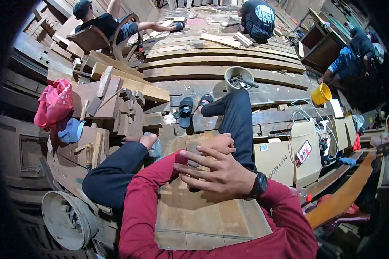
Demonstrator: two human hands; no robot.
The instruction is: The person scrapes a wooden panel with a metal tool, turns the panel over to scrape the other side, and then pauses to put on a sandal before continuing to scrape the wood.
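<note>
A wooden panel (203, 216) lies across my lap, under both forearms. Above its far part, my left hand (219, 144) is curled closed; whatever lies in its fingers, if anything, is hidden. My right hand (220, 170), with a black watch (259, 184) on the wrist, crosses nearer to me. Its fingers are stretched apart and reach toward the red cuff (179, 159) of my left sleeve. Small dark patches show beneath the right fingers, too covered to name.
A bucket (67, 222) stands at left, near a hammer (89, 155) and wood blocks. Ahead are sandals (186, 108), another bucket (239, 73) and long planks (229, 62). Cardboard (274, 162) with a phone (304, 152) and cables lies right. Several other people are farther off.
</note>
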